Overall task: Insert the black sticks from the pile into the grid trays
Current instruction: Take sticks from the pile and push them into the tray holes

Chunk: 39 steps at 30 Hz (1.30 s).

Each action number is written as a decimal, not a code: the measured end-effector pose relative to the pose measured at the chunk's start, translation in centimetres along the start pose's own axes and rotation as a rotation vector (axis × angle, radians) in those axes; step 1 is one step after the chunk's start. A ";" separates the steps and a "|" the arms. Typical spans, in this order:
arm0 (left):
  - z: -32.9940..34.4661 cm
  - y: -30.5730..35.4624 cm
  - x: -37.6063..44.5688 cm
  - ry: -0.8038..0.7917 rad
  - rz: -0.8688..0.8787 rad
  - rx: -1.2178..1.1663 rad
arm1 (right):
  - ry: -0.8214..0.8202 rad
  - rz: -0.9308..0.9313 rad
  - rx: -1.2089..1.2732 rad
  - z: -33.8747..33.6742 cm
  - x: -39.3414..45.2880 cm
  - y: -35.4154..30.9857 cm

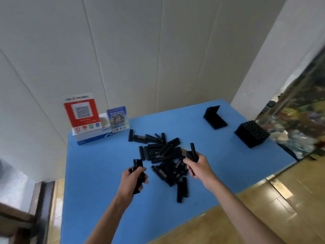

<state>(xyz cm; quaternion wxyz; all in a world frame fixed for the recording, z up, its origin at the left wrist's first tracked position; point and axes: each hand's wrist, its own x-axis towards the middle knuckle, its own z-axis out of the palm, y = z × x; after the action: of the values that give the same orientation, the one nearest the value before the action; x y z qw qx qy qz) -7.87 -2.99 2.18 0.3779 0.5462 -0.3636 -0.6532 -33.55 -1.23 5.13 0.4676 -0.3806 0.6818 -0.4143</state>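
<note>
I judge that I am in the gathering step: sticks are collected in both hands, and none of them has gone to a tray yet. My left hand (135, 176), just left of the pile (163, 155), has its fingers curled round a small bundle of black sticks (137, 173) that stands nearly upright. My right hand (197, 166), at the right edge of the pile, grips a few more sticks (192, 153), and one of them rises above the others. The pile itself lies loose in the middle of the blue table (98, 173), with sticks crossing in many directions.

The filled grid tray (251, 133) stands well to the right of the pile, near the table edge, and its top looks already full of stick ends. The open tray (214, 118), folded like an L, lies behind and to the right of the pile. The next move, I think, calls for carrying the bundles to the open tray and aligning each stick upright over one cell.

How many sticks each hand holds I cannot count, because the picture is blurred. The cells of the open tray are too small to see, so it is perhaps empty. Behind and left of the pile stand a white box (91, 134) and two QR code signs (82, 111)
</note>
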 end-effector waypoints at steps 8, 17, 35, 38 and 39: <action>13.2 -1.1 -0.6 -0.133 0.014 0.046 | 0.097 0.022 0.059 -12.7 -1.9 3.3; 29.5 -3.8 -2.7 -0.149 0.009 0.060 | 0.048 0.008 0.075 -28.2 -2.0 7.0; 44.6 -1.6 3.8 -0.012 0.084 0.018 | -0.127 -0.084 0.064 -41.1 10.3 4.9; 45.8 -0.9 6.7 0.014 0.076 -0.037 | -0.141 -0.066 0.028 -41.1 13.6 3.5; 46.2 -0.7 7.7 0.031 0.072 -0.060 | -0.153 -0.059 0.010 -40.9 14.8 2.9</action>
<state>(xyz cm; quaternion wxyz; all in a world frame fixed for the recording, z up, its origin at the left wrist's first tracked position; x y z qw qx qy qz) -54.54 -6.66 4.65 0.4231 0.5309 -0.3575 -0.6414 -76.97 -4.98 6.65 0.5079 -0.4288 0.6302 -0.4012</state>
